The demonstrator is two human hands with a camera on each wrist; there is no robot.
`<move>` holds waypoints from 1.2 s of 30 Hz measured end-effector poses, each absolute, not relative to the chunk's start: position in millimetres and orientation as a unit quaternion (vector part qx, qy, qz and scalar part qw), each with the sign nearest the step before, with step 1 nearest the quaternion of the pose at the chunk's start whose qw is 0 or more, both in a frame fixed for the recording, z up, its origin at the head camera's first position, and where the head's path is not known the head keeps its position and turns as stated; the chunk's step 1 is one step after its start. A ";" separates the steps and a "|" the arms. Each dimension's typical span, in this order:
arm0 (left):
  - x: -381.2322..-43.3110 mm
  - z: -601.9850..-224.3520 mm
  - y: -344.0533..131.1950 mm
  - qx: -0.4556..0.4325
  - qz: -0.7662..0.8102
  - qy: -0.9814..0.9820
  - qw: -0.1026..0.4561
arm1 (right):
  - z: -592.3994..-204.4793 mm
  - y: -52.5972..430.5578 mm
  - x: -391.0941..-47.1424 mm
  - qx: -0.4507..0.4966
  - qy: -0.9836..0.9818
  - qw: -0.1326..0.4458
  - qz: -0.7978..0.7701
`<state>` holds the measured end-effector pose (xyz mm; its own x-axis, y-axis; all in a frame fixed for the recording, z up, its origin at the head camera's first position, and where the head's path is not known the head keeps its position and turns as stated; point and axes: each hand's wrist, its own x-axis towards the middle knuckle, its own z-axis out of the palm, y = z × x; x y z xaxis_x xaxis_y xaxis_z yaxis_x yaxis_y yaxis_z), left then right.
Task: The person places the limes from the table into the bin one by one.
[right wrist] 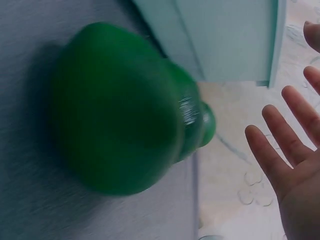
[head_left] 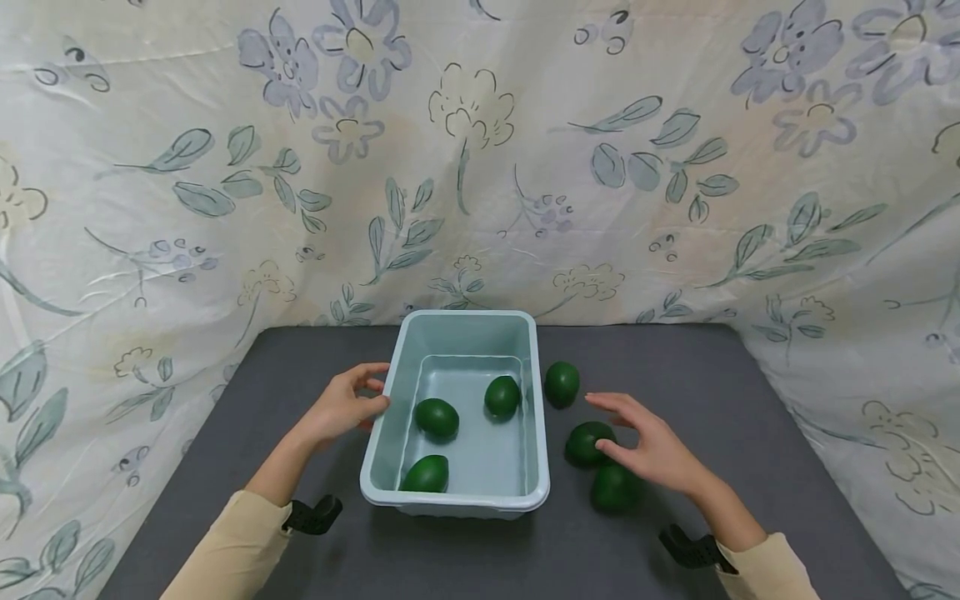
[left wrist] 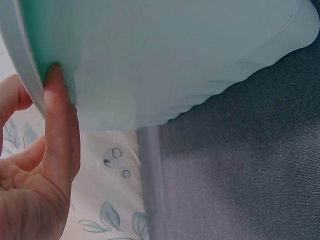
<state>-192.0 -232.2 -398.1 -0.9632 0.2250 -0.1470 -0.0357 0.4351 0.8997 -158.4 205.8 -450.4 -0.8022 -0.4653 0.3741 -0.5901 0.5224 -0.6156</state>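
A pale blue-green plastic bin (head_left: 483, 458) holds three dark green, smooth avocado-like fruits, one of them near its front left (head_left: 426, 474). My left hand (head_left: 347, 410) is at the bin's left rim; in the left wrist view the thumb lies along the rim and fingertips (left wrist: 56, 82) press the wall beneath it. My right hand (head_left: 651, 442) hovers with spread fingers over loose fruits right of the bin. Closest to it are a middle fruit (head_left: 586, 444) and a front fruit (head_left: 615, 489), partly covered by the hand. The right wrist view shows the front fruit (right wrist: 115, 110) large and blurred, apart from the palm.
Another green fruit (head_left: 562, 384) lies beside the bin's right wall, farther back. Everything stands on a dark grey tabletop (head_left: 450, 558). A floral curtain (head_left: 480, 167) hangs behind the table and down both sides. Black bands (head_left: 311, 515) circle both wrists.
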 end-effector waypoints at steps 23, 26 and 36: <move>-191.9 -397.0 -231.4 0.054 0.527 0.839 0.124 | -494.5 234.3 -125.2 0.276 -0.895 0.092 0.337; -192.0 -397.3 -231.5 0.054 0.527 0.839 0.124 | -501.6 237.2 -126.0 0.282 -0.892 0.086 0.341; -191.5 -398.5 -231.1 0.051 0.525 0.841 0.121 | -510.3 234.1 -123.4 0.302 -0.886 0.071 0.344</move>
<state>-191.5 -231.1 -398.5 -0.9655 0.2123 -0.1507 -0.0420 0.4442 0.8950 -123.4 234.1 -510.3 -0.8077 -0.4858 0.3342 -0.5840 0.5806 -0.5673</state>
